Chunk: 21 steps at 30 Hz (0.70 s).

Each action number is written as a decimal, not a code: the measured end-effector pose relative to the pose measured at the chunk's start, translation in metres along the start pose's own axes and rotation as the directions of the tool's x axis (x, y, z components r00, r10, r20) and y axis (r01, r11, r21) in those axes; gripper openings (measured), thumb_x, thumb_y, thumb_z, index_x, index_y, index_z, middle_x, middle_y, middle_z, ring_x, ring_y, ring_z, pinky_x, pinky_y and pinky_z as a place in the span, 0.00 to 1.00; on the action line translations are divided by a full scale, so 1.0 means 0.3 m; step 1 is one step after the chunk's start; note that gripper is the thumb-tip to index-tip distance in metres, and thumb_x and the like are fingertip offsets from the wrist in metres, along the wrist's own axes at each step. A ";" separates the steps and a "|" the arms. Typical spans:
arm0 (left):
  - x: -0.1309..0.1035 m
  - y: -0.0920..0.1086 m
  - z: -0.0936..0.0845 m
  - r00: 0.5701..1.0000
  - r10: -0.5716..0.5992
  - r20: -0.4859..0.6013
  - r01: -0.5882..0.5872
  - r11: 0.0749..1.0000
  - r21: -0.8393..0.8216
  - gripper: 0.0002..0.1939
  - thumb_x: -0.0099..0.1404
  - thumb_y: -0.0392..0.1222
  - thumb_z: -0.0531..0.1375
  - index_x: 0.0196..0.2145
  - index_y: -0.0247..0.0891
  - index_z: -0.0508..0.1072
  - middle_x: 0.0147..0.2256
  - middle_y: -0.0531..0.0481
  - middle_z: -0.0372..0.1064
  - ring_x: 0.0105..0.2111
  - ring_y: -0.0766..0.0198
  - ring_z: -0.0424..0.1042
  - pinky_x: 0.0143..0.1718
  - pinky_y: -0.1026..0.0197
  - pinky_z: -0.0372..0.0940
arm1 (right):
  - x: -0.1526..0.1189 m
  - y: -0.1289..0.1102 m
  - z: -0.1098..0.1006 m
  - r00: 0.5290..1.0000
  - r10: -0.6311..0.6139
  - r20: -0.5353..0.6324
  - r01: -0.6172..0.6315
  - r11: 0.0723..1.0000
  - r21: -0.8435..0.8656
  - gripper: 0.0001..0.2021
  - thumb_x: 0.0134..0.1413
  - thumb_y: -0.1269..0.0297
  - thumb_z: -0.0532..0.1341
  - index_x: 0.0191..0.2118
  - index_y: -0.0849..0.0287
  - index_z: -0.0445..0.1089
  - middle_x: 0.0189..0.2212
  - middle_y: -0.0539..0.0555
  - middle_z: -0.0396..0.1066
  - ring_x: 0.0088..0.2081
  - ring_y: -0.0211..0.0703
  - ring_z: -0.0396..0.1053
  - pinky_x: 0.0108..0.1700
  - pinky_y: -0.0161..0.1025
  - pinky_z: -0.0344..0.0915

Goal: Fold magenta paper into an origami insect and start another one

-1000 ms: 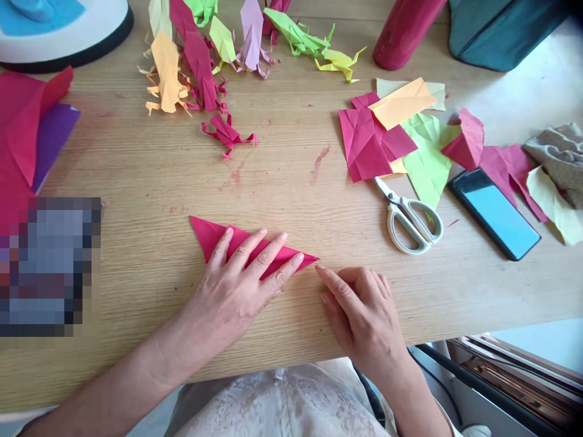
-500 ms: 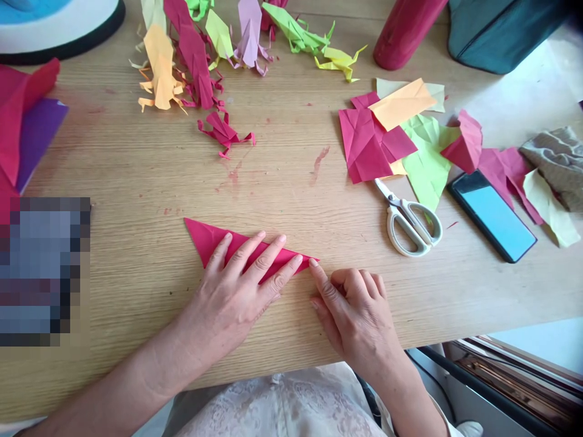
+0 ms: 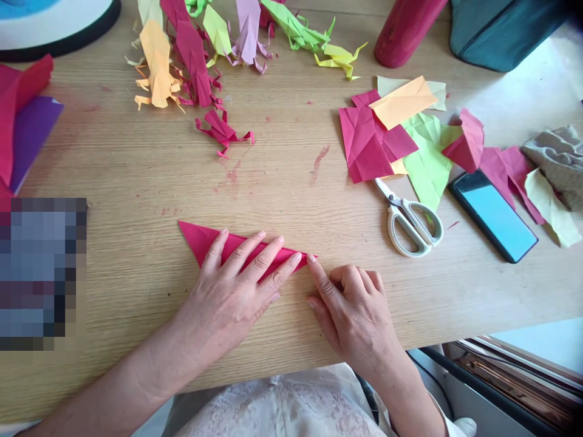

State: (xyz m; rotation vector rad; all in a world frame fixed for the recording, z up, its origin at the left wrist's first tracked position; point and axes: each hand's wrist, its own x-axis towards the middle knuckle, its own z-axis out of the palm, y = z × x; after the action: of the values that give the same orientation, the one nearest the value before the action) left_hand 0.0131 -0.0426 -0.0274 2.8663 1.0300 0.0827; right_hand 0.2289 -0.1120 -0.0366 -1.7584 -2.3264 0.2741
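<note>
A folded piece of red paper (image 3: 194, 238), long and pointed at both ends, lies flat on the wooden table. Over its middle rests my left hand (image 3: 239, 285), fingers spread and pressing it down; they cover much of it. My right hand (image 3: 355, 309) touches the paper's right tip with a stretched index finger. Its thumb stands apart from that finger, the other fingers are curled, and nothing is gripped in it. Beyond the paper stands a small red folded-paper figure (image 3: 223, 130) with thin bent legs.
Several folded-paper figures, including an orange one (image 3: 157, 64), line the back. On the right lie scissors (image 3: 412, 227), a phone (image 3: 494, 215) and creased paper pieces (image 3: 373, 142). A red cylinder (image 3: 407, 30) stands behind. Red and purple sheets (image 3: 36, 136) and a blurred-out object (image 3: 40, 273) are at left.
The paper and both hands appear shifted very slightly left, along with a small shift of the whole view. Both hands keep the same contact with the paper.
</note>
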 end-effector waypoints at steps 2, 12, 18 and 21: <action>0.003 -0.003 -0.002 1.000 -0.002 -0.011 0.002 1.000 -0.019 0.27 0.71 0.36 0.56 0.66 0.47 0.60 0.62 0.43 0.64 0.62 0.43 0.62 0.63 0.28 0.52 | 0.003 -0.001 0.000 1.000 -0.001 0.008 0.001 1.000 -0.008 0.28 0.68 0.61 0.54 0.70 0.56 0.52 0.35 0.56 0.65 0.35 0.47 0.61 0.40 0.47 0.56; 0.019 -0.011 0.005 0.995 -0.005 -0.103 -0.005 0.995 -0.097 0.22 0.71 0.35 0.56 0.61 0.42 0.67 0.57 0.43 0.70 0.58 0.46 0.66 0.62 0.35 0.57 | -0.002 0.013 -0.004 0.999 0.006 -0.038 -0.001 0.993 0.115 0.24 0.69 0.64 0.52 0.68 0.59 0.56 0.34 0.55 0.63 0.35 0.45 0.61 0.38 0.44 0.56; 0.034 -0.002 0.007 0.979 -0.036 -0.202 -0.001 0.984 -0.180 0.18 0.71 0.33 0.56 0.57 0.39 0.70 0.50 0.43 0.73 0.51 0.52 0.70 0.57 0.43 0.63 | -0.013 0.020 -0.001 0.996 0.002 -0.089 0.013 0.985 0.170 0.22 0.69 0.68 0.54 0.65 0.60 0.58 0.35 0.55 0.65 0.36 0.45 0.63 0.39 0.44 0.58; 0.048 0.006 -0.002 0.979 -0.121 -0.166 0.083 0.972 -0.218 0.14 0.70 0.36 0.58 0.53 0.38 0.72 0.45 0.43 0.73 0.44 0.54 0.70 0.48 0.47 0.65 | -0.011 0.019 0.002 0.995 0.021 -0.100 -0.003 0.984 0.179 0.21 0.69 0.68 0.53 0.64 0.59 0.60 0.36 0.56 0.66 0.36 0.45 0.64 0.38 0.44 0.58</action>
State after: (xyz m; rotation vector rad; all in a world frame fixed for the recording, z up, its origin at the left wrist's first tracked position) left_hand 0.0253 -0.0348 -0.0265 2.6475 1.1230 0.4208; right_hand 0.2349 -0.1137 -0.0388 -1.6610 -2.1494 0.3741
